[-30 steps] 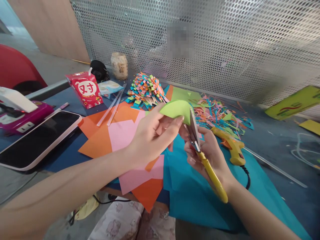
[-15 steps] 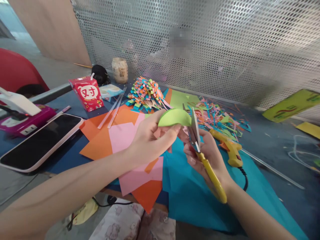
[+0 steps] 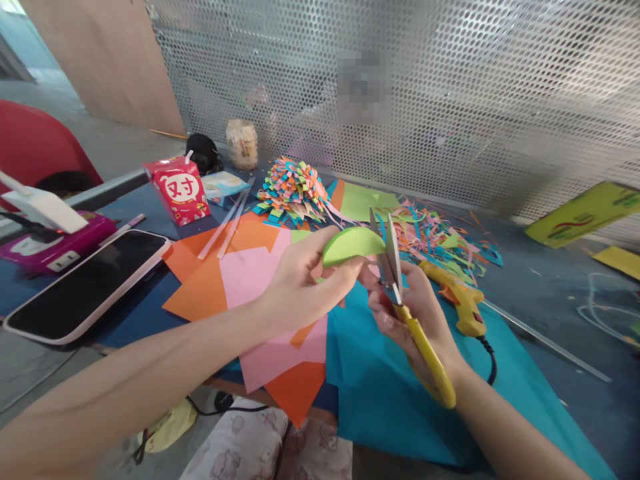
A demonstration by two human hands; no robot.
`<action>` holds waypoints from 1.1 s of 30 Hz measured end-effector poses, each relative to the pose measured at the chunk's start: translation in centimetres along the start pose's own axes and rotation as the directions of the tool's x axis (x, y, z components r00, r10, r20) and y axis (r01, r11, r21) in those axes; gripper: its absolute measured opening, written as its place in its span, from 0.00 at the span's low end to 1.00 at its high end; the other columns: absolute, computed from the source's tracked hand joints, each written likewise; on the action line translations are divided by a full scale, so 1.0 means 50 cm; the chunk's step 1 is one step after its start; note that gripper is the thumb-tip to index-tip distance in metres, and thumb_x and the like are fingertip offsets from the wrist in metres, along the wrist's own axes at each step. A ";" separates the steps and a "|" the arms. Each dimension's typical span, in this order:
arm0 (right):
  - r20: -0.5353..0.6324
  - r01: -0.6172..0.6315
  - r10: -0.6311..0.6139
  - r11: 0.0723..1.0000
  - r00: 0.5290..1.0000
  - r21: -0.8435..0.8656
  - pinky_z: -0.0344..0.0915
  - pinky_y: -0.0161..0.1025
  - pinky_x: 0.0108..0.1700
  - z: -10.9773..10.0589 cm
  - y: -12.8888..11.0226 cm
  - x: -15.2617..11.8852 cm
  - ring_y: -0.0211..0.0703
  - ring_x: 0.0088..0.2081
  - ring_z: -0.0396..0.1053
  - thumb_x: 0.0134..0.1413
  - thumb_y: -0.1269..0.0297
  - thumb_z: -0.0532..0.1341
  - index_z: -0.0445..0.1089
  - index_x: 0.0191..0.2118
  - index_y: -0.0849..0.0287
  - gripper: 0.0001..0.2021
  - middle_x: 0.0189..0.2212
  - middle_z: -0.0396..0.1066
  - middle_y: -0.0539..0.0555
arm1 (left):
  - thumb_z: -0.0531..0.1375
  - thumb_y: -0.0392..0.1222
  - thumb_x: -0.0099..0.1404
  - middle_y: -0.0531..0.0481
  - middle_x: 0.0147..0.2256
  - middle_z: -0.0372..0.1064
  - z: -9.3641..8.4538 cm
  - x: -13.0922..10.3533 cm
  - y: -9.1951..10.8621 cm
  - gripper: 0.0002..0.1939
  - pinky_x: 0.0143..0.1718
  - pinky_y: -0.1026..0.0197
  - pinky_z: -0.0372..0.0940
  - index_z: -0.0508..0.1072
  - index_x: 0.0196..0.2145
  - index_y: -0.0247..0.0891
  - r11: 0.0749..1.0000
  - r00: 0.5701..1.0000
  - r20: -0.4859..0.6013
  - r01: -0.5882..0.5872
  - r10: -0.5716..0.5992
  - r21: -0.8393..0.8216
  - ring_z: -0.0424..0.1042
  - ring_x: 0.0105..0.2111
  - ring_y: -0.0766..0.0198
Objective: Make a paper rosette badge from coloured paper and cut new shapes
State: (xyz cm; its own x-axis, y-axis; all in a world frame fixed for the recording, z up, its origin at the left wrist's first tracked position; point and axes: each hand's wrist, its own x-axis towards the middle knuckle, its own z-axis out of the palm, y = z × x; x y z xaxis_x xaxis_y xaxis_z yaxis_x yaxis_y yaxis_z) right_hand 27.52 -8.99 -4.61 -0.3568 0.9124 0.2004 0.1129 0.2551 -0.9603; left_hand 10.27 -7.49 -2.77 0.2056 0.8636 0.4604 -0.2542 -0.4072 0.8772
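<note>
My left hand [image 3: 313, 277] pinches a folded green piece of paper [image 3: 353, 245], shaped like a half disc with its curved edge up. In my right hand [image 3: 417, 310] are yellow-handled scissors [image 3: 423, 350], blades pointing up and parted at the paper's right end. Whether the blades touch the paper I cannot tell. Under my hands lie pink paper [image 3: 250, 273], orange paper [image 3: 200, 293] and blue paper [image 3: 395, 400]. A yellow glue gun [image 3: 463, 303] rests just right of my right hand.
Behind my hands stands a fringed, multicoloured paper ball [image 3: 293, 190], with paper scraps [image 3: 445, 240] to its right. At left are a red drink carton [image 3: 180, 190], a phone [image 3: 90, 287] and a purple power strip [image 3: 65, 243]. A perforated metal panel [image 3: 425, 100] closes off the back.
The camera view has shifted slightly. The green paper sits a little lower and further right in the picture, and the scissors blades stand a bit further apart from each other.
</note>
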 end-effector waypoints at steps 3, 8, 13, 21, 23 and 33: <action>0.004 0.009 -0.009 1.000 1.000 -0.014 0.50 0.30 0.18 0.000 0.000 -0.001 0.31 0.18 0.50 0.50 0.51 0.62 0.51 0.49 0.50 0.24 0.22 0.54 0.43 | 0.56 0.39 0.62 0.50 0.25 0.68 0.000 0.000 -0.002 0.05 0.16 0.67 0.63 0.66 0.35 0.36 1.000 1.000 -0.006 0.005 -0.005 0.015 0.69 0.23 0.66; 0.008 0.032 -0.031 0.998 0.999 -0.049 0.51 0.31 0.18 -0.001 0.002 0.000 0.33 0.19 0.51 0.52 0.51 0.60 0.51 0.50 0.51 0.24 0.21 0.54 0.44 | 0.56 0.39 0.62 0.51 0.24 0.66 0.001 0.000 -0.003 0.05 0.17 0.66 0.63 0.67 0.34 0.36 0.999 1.000 -0.003 0.024 -0.024 0.025 0.68 0.22 0.67; 0.021 0.029 -0.028 0.999 0.999 -0.035 0.50 0.30 0.18 -0.002 0.003 0.000 0.32 0.19 0.51 0.53 0.53 0.60 0.50 0.50 0.50 0.23 0.21 0.54 0.43 | 0.56 0.40 0.62 0.51 0.25 0.66 -0.001 0.000 -0.005 0.05 0.18 0.66 0.62 0.67 0.33 0.35 0.999 1.000 -0.009 0.025 -0.024 0.033 0.67 0.22 0.68; 0.016 -0.004 0.004 1.000 1.000 -0.012 0.49 0.30 0.17 -0.001 -0.001 -0.004 0.32 0.18 0.51 0.52 0.51 0.60 0.49 0.49 0.50 0.24 0.21 0.55 0.43 | 0.56 0.43 0.63 0.49 0.28 0.70 -0.005 -0.002 -0.005 0.08 0.18 0.66 0.64 0.69 0.38 0.37 0.999 0.999 0.007 0.036 -0.037 0.023 0.69 0.23 0.66; 0.020 -0.008 0.008 1.000 1.000 0.004 0.48 0.29 0.17 0.000 -0.001 -0.004 0.31 0.17 0.50 0.52 0.51 0.60 0.49 0.49 0.50 0.24 0.20 0.54 0.42 | 0.55 0.43 0.63 0.49 0.27 0.71 -0.004 -0.001 -0.002 0.08 0.18 0.66 0.64 0.69 0.37 0.36 0.999 0.999 0.000 0.042 -0.043 0.025 0.70 0.23 0.66; 0.038 -0.024 0.022 0.999 0.999 0.039 0.49 0.29 0.18 0.003 -0.006 -0.004 0.31 0.18 0.50 0.51 0.51 0.61 0.48 0.50 0.50 0.26 0.20 0.54 0.42 | 0.55 0.42 0.62 0.49 0.25 0.72 -0.006 0.005 0.007 0.08 0.17 0.66 0.63 0.70 0.32 0.35 0.999 0.998 -0.037 -0.040 0.042 0.036 0.70 0.21 0.67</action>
State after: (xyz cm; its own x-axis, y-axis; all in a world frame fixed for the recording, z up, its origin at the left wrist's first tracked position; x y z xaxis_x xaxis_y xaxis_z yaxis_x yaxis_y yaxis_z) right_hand 27.41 -9.30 -4.42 -0.3888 0.9052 0.1714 0.0856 0.2208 -0.9716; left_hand 9.94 -7.32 -2.38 0.1594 0.8564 0.4912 -0.2278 -0.4522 0.8623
